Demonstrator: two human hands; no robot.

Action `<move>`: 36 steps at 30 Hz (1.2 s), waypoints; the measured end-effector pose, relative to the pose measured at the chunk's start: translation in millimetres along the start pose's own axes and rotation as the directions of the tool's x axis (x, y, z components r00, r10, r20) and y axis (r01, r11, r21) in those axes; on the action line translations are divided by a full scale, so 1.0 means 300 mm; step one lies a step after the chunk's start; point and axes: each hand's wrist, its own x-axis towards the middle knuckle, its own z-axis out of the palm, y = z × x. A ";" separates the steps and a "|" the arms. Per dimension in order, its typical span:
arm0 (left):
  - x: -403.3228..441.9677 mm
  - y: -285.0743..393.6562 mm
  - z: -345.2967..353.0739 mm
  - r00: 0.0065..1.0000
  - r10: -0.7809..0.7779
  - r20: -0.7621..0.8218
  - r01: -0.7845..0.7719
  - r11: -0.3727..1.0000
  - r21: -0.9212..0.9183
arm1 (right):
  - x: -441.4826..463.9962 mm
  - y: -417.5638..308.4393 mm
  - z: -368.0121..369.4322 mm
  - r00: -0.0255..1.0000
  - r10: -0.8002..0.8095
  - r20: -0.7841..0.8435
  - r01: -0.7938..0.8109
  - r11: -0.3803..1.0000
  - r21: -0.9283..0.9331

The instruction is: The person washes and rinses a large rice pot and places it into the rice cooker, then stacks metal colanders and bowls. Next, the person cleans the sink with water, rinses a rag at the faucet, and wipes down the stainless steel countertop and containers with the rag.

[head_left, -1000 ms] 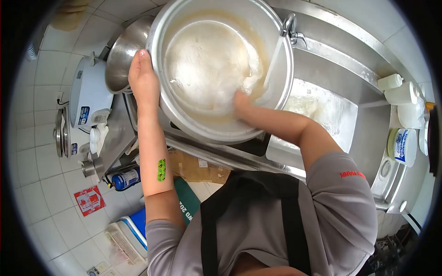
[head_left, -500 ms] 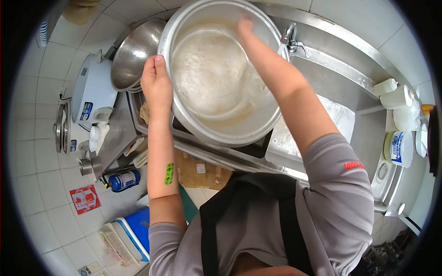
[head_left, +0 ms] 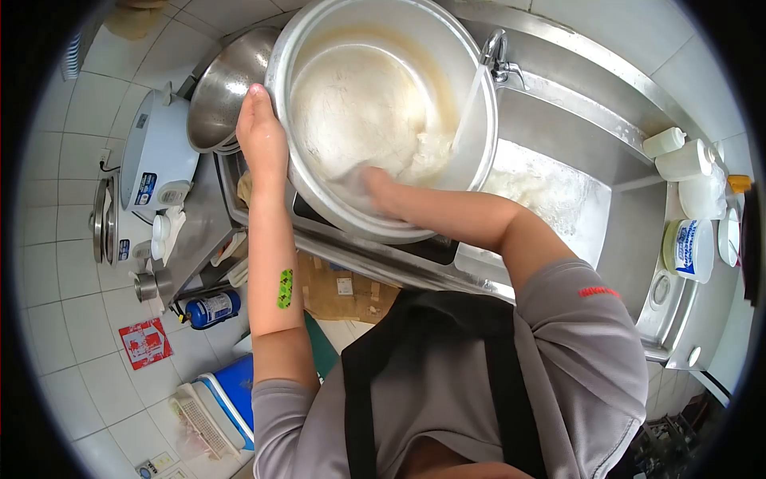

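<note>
A large, round aluminium pot [head_left: 351, 104] is tilted over the sink, its mouth facing me. My left hand [head_left: 263, 137] grips its left rim, the fingers partly hidden along the outer side. Inside, low on the near wall, is my right hand [head_left: 378, 190], smeared by motion. A greyish blur lies at its fingertips, so I cannot make out whether it holds anything. From the tap [head_left: 496, 54] a stream of water [head_left: 469, 108] runs into the pot and splashes on its inner right side.
A steel sink basin [head_left: 630, 211] with wet, foamy water extends to the right. Steel bowls [head_left: 227, 92] lean at the left. Plastic bottles [head_left: 685, 164] and a labelled tub [head_left: 688, 250] stand along the right edge. A blue cylinder [head_left: 214, 310] is low on the left.
My right hand has swept from the pot's far upper wall down to its near lower wall. The tap's stream now shows falling into the pot, which has shifted slightly left.
</note>
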 end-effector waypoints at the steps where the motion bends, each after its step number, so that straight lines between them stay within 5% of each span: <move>1: -0.003 -0.002 -0.003 1.000 -0.005 0.002 0.005 1.000 0.004 | 0.036 -0.007 0.097 0.996 -0.084 0.006 0.085 0.995 -0.054; 4: -0.003 0.002 -0.014 1.000 -0.011 0.017 0.011 1.000 -0.005 | -0.242 -0.349 0.346 0.964 -0.141 0.226 0.042 0.917 0.396; 5: -0.005 0.006 -0.016 0.999 -0.032 0.035 0.032 0.999 0.004 | -0.206 -0.441 0.378 0.775 -0.270 0.571 -0.141 0.808 0.572; 8: 0.005 0.018 -0.017 0.993 -0.075 0.093 0.078 0.997 -0.028 | -0.468 -0.591 0.398 0.884 -0.296 0.361 0.088 0.864 0.495; 11: 0.015 0.043 0.001 0.986 -0.059 0.155 0.083 0.984 -0.157 | -0.511 -0.520 0.350 0.815 -0.389 0.429 0.317 0.920 0.231; 13: 0.024 0.065 0.021 0.964 -0.034 0.265 0.116 0.946 -0.301 | -0.558 -0.370 0.248 0.737 -0.580 0.347 0.673 0.679 -0.294; 17: 0.015 0.135 0.064 0.956 0.024 0.291 0.051 0.968 -0.245 | -0.584 -0.233 -0.090 0.788 -0.113 0.606 0.504 0.684 -0.528; 18: 0.009 0.147 0.086 0.975 0.026 0.219 0.045 0.950 -0.311 | -0.549 -0.210 -0.184 0.790 -0.118 0.602 0.506 0.681 -0.529; 21: -0.088 0.302 0.124 0.936 0.189 0.296 -0.126 0.968 -0.218 | -0.392 -0.181 -0.457 0.775 -0.029 0.631 0.623 0.192 -0.758; 22: -0.105 0.323 0.141 0.921 0.137 0.365 -0.032 0.959 -0.280 | -0.366 -0.203 -0.519 0.782 -0.083 0.618 0.621 0.029 -0.783; 23: -0.121 0.362 0.168 0.887 0.332 0.320 -0.239 0.924 -0.298 | -0.335 -0.223 -0.575 0.781 -0.137 0.609 0.595 -0.130 -0.793; 24: -0.159 0.416 0.189 0.858 0.309 0.410 -0.179 0.929 -0.324 | -0.289 -0.217 -0.637 0.607 -0.551 0.572 0.470 -0.332 -0.818; 25: -0.202 0.469 0.215 0.819 0.286 0.497 -0.116 0.931 -0.345 | -0.225 -0.208 -0.708 0.257 -0.823 0.507 0.259 -0.447 -0.856; 26: -0.237 0.502 0.247 0.776 0.316 0.546 -0.115 0.922 -0.370 | -0.107 -0.245 -0.797 0.239 -0.945 0.223 0.507 -0.074 -0.858; 27: -0.272 0.539 0.281 0.732 0.345 0.588 -0.113 0.912 -0.395 | -0.033 -0.273 -0.862 0.300 -0.951 -0.079 0.699 0.275 -0.660; 28: -0.336 0.666 0.281 0.718 0.165 0.676 0.020 0.966 -0.257 | -0.042 -0.286 -0.891 0.485 -0.845 -0.224 0.701 0.529 -0.479; 29: -0.402 0.768 0.273 0.675 -0.031 0.737 0.151 0.984 -0.098 | -0.061 -0.293 -0.937 0.566 -0.774 -0.284 0.690 0.633 -0.351; 30: -0.429 0.726 0.306 0.569 0.290 0.770 0.000 0.936 -0.353 | -0.084 -0.297 -0.987 0.599 -0.733 -0.322 0.696 0.676 -0.244; 31: -0.457 0.693 0.338 0.470 0.569 0.675 -0.311 0.822 -0.477 | -0.112 -0.299 -1.040 0.603 -0.718 -0.348 0.711 0.681 -0.175; 33: -0.517 0.705 0.396 0.340 0.730 0.593 -0.315 0.683 -0.659 | -0.217 -0.320 -1.146 0.577 -0.718 -0.388 0.754 0.651 -0.084; 36: -0.625 0.748 0.593 0.474 0.653 0.590 -0.353 0.755 -0.552 | -0.368 -0.336 -1.251 0.541 -0.734 -0.411 0.787 0.614 -0.059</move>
